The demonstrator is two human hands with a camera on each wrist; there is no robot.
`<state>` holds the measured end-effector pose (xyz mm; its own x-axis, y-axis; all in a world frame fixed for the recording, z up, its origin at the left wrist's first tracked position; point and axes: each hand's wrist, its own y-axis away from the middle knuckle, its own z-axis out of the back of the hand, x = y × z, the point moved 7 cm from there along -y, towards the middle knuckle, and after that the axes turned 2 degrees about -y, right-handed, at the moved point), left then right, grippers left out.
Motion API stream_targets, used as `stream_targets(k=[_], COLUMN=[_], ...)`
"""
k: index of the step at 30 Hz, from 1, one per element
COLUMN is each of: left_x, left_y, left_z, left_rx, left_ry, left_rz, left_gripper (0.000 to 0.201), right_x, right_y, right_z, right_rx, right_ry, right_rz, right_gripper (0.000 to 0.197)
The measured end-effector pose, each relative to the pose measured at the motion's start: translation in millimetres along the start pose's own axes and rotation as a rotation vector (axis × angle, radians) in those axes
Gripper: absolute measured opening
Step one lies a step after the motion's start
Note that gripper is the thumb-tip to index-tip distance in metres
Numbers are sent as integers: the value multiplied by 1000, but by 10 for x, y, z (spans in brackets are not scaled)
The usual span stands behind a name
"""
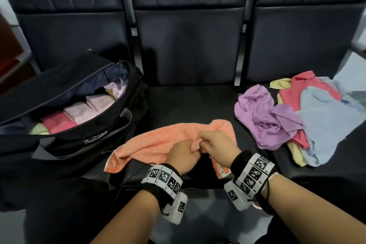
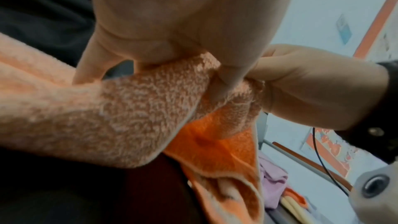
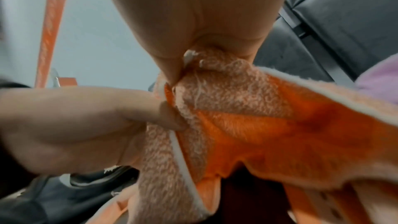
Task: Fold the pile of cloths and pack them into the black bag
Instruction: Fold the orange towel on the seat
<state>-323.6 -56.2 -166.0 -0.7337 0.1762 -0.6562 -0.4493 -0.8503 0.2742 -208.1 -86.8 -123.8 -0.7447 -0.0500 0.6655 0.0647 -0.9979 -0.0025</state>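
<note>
Head view: row of dark padded seats [image 1: 188, 49] carries everything. Black fabric duffel bag [image 1: 95, 138] sits on left seat, unzipped, w/ folded pink, lilac & yellow cloths [image 1: 79, 113] inside. Loose pile of purple, red, blue & yellow cloths [image 1: 297, 117] lies on right seat. Orange terry towel [image 1: 158, 142] is spread on middle seat btwn them. Left hand [image 1: 183, 155] & right hand [image 1: 216, 148] meet at its near edge; each grip pinches a bunched bit of towel, knuckles almost touching.
</note>
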Motion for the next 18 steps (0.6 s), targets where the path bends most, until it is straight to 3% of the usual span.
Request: stream_targets(k=[5,9,18], left_x=[-242,-471,-246], left_y=[64,206,412], left_z=[528,880,1666], left_rx=[-324,-477,-748], left_ry=[15,-12,-218], left_rz=[-84,-178,-93], left_gripper=[13,13,19], right_x=[231,365,249], right_y=[16,-33,-92], right_z=[404,635,1252], right_rx=[-171,-248,-456], right_ry=[-44,-132,-146], right_rz=[75,112,60], right_gripper=[14,11,13])
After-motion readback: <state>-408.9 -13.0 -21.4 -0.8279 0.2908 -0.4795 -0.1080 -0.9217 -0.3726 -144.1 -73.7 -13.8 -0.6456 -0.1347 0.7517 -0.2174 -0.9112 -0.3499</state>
